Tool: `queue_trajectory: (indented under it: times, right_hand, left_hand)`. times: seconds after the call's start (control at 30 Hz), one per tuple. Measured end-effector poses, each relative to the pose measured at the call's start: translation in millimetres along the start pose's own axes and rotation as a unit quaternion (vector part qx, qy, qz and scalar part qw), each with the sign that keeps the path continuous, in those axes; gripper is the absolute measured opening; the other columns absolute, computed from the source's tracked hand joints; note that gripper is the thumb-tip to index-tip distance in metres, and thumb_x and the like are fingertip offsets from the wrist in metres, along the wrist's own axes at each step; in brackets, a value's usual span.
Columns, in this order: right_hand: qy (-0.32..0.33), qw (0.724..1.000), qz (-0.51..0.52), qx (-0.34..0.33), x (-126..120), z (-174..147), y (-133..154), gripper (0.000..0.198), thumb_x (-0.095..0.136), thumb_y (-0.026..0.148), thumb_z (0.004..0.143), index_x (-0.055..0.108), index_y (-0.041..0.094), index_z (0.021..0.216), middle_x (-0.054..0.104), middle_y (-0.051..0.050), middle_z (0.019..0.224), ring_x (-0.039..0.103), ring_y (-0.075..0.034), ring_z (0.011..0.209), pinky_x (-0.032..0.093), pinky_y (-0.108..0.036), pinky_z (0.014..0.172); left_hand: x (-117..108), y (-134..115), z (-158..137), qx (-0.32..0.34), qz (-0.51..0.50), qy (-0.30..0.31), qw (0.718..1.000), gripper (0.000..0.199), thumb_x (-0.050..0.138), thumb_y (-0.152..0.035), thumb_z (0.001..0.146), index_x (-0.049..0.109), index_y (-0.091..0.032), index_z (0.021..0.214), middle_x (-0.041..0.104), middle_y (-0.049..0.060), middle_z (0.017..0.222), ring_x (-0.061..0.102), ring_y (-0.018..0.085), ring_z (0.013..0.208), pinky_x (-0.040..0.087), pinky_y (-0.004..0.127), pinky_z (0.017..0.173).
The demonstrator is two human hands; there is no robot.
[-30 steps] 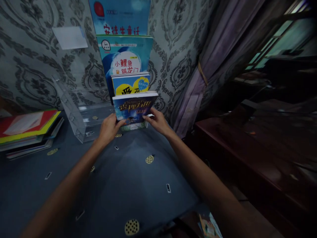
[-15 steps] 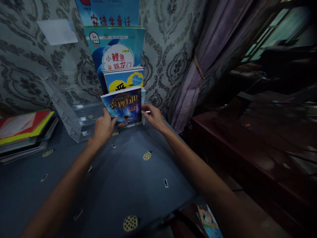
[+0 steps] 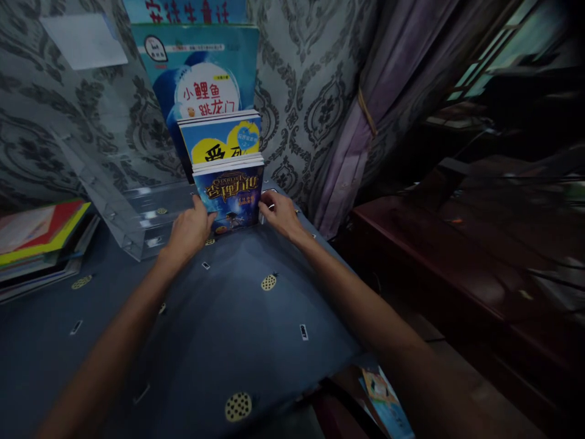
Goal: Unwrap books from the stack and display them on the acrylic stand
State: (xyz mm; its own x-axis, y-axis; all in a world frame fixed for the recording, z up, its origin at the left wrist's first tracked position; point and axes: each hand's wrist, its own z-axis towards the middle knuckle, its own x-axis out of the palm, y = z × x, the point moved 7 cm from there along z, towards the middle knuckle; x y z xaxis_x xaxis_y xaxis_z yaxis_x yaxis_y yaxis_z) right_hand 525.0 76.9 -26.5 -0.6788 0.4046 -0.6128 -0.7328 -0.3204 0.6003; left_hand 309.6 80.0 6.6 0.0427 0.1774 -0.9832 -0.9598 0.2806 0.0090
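Note:
A dark blue book with gold lettering stands upright at the front of a stepped row of books. My left hand grips its left edge, thumb on the cover. At the opposite edge, my right hand has its fingers closed on the side of the same book. Right behind it show the top edges of other books. Further back rise a blue-and-yellow book, a taller teal book with a white circle, and a blue book cut off by the frame.
The clear plastic rack continues to the left. A pile of books and folders lies on the far left of the table with its blue pineapple cloth. A tied purple curtain hangs at the right, beside dark red furniture.
The dark blue book has moved back against the books behind it and stands straighter. Both hands have kept hold of it. The camera view has shifted slightly.

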Motion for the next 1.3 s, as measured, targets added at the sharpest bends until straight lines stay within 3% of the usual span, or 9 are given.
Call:
queue_trajectory:
  times: [0.13,0.33,0.6,1.13,1.3]
  right_hand:
    - [-0.049,0.998,0.031,0.022,-7.7,-2.9,1.6,0.026,0.051,0.027,0.087,0.066,0.018,0.107,0.071,-0.007,0.088,0.066,-0.023,0.081,0.054,-0.037,0.076]
    - [-0.099,0.991,0.089,-0.029,-14.1,-4.4,5.8,0.045,0.052,0.03,0.09,0.058,0.02,0.133,0.068,-0.012,0.11,0.066,-0.025,0.094,0.058,-0.042,0.083]
    - [-0.068,0.988,0.128,-0.06,0.6,-2.0,3.6,0.052,0.052,0.029,0.09,0.055,0.025,0.142,0.06,-0.013,0.123,0.059,-0.031,0.115,0.056,-0.051,0.093]
    - [-0.078,0.988,0.124,-0.05,4.7,-1.6,-3.3,0.056,0.054,0.027,0.086,0.056,0.026,0.142,0.063,-0.012,0.124,0.059,-0.031,0.116,0.053,-0.055,0.099]
    - [-0.077,0.976,0.2,-0.031,3.2,7.8,-1.1,0.07,0.06,0.037,0.087,0.041,0.024,0.153,0.051,-0.014,0.15,0.051,-0.032,0.135,0.048,-0.055,0.109]
  left_hand:
    - [-6.7,-4.9,-2.8,0.002,0.016,0.01,1.0,0.06,0.037,-0.039,0.104,0.037,0.005,0.145,0.073,0.029,0.107,0.073,0.038,0.103,0.055,0.044,0.085]
    - [-10.2,-5.4,-5.1,-0.026,0.002,-0.02,0.999,0.057,0.031,-0.042,0.105,0.039,0.003,0.14,0.074,0.027,0.103,0.074,0.038,0.097,0.055,0.042,0.081]
    - [-5.8,-6.5,-2.8,-0.018,-0.044,-0.036,0.998,0.058,0.033,-0.038,0.105,0.035,0.005,0.143,0.074,0.027,0.104,0.074,0.034,0.096,0.054,0.04,0.082]
    - [-15.0,-6.5,-7.2,-0.02,-0.084,0.007,0.996,0.048,0.037,-0.036,0.104,0.038,-0.001,0.137,0.073,0.028,0.107,0.073,0.035,0.1,0.053,0.04,0.083]
    - [-29.0,-3.8,-7.4,-0.034,-0.145,-0.012,0.989,0.04,0.044,-0.036,0.102,0.037,-0.007,0.13,0.072,0.027,0.109,0.073,0.035,0.099,0.054,0.042,0.083]
